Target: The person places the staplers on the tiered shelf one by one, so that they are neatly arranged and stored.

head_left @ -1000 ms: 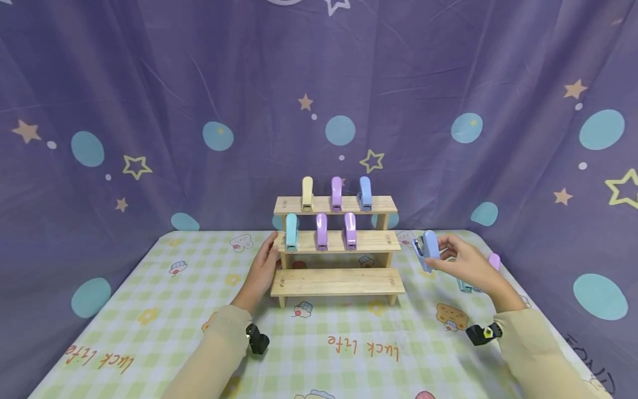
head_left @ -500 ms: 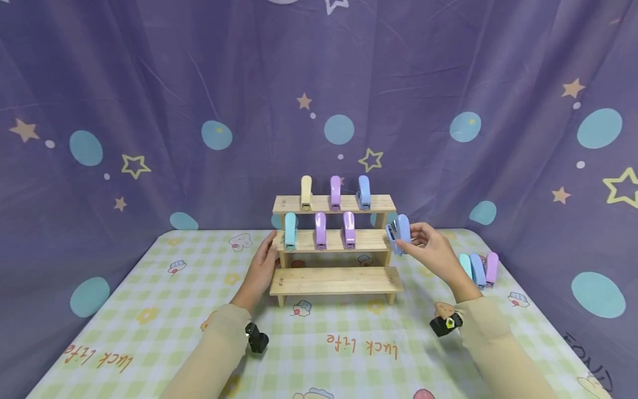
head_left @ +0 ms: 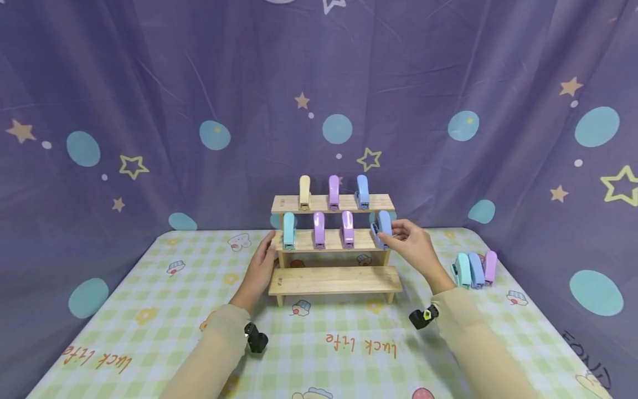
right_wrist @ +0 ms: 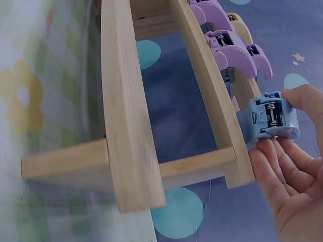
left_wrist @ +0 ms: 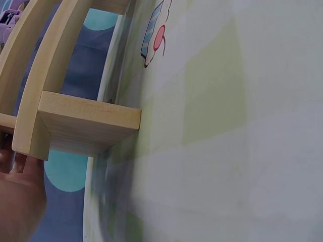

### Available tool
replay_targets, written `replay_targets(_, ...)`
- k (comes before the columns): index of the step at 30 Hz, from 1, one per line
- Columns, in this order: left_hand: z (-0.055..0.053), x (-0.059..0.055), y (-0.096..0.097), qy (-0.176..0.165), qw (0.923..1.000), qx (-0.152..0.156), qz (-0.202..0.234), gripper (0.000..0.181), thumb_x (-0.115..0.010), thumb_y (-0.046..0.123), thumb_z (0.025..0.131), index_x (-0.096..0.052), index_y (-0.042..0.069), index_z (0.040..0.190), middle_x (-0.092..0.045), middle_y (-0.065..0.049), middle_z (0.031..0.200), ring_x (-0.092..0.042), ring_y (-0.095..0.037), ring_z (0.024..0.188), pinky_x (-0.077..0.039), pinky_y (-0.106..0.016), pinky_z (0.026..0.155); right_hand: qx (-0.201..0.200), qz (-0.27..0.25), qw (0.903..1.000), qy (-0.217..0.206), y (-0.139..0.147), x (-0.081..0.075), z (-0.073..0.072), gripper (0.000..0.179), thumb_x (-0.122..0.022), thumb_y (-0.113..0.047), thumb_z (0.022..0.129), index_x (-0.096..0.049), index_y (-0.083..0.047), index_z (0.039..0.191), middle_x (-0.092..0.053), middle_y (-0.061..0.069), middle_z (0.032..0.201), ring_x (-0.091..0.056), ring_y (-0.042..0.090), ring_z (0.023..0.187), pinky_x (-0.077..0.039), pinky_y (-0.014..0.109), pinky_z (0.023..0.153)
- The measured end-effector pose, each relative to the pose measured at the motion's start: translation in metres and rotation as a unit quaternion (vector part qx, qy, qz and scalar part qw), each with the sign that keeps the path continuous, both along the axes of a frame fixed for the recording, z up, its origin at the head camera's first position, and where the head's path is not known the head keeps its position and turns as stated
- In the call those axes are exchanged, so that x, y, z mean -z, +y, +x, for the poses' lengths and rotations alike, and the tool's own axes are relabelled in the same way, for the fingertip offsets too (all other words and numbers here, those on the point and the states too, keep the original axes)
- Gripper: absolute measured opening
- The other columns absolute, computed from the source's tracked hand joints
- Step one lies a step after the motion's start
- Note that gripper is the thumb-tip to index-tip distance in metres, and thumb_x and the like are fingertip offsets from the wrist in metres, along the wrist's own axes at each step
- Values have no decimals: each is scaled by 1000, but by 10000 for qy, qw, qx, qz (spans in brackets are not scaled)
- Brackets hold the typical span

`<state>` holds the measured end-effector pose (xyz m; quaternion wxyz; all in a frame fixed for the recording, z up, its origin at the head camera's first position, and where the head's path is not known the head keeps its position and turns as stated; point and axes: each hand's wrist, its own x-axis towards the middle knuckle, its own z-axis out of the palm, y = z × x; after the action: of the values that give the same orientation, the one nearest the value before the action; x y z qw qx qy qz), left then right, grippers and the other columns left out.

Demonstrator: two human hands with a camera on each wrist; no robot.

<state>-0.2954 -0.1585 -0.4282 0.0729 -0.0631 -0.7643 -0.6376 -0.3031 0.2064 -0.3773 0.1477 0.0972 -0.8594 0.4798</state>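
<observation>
My right hand (head_left: pixel 417 249) pinches a blue stapler (head_left: pixel 385 228) between thumb and fingers at the right end of the middle tier of a wooden three-tier shelf (head_left: pixel 335 281). In the right wrist view the stapler's front (right_wrist: pixel 272 118) faces the camera, right at the tier's edge. My left hand (head_left: pixel 260 271) rests with extended fingers against the left end of the same tier; in the left wrist view the wood partly hides its fingers. Along the middle tier stand a teal stapler (head_left: pixel 289 230), a purple stapler (head_left: pixel 319 230) and another purple stapler (head_left: pixel 348 229).
The top tier carries a cream stapler (head_left: pixel 305 191), a purple stapler (head_left: pixel 334 191) and a blue stapler (head_left: pixel 363 191). On the checked tablecloth (head_left: pixel 174 310) at right stand a teal stapler (head_left: pixel 463 269), a blue stapler (head_left: pixel 476 270) and a purple stapler (head_left: pixel 490 267). A purple curtain (head_left: pixel 249 72) hangs behind.
My right hand has carried the blue stapler leftward from beside the shelf to the right end of the middle tier. My left hand has stayed at the shelf's left side.
</observation>
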Motion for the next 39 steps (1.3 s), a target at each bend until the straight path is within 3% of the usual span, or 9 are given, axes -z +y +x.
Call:
replay_targets(14, 0, 2, 1, 37, 9999, 46, 107, 52, -32, 28, 112, -23, 16, 161, -24, -13, 163, -33, -34, 144, -35, -47, 116, 44, 4, 9993, -379, -4, 5, -4, 74, -74, -58, 84, -61, -5, 133, -68, 14, 117, -65, 29, 106, -56, 46, 90)
replay_targets(21, 1, 3, 1, 46, 9999, 69, 108, 52, -32, 29, 112, -22, 16, 161, -24, -12, 163, -34, -33, 144, -35, -48, 115, 126, 55, 9988, -476, -6, 8, -5, 67, -75, -59, 83, -67, -8, 125, -71, 10, 111, -66, 26, 101, -57, 44, 86)
replay_targets(26, 0, 3, 1, 35, 9999, 54, 120, 51, -32, 29, 112, -23, 17, 161, -24, -11, 163, -34, -33, 144, -35, -47, 116, 186, 113, 9992, -326, -9, 7, -5, 62, -76, -55, 84, -68, -7, 122, -72, 10, 108, -66, 25, 98, -58, 43, 83)
replay_targets(39, -1, 2, 0, 20, 10000, 36, 60, 52, -32, 28, 112, -22, 16, 161, -23, -13, 164, -33, -35, 144, -35, -48, 116, 154, 165, 9989, -405, -12, 5, -9, 62, -75, -54, 86, -65, -8, 127, -70, 10, 113, -65, 28, 105, -56, 45, 88)
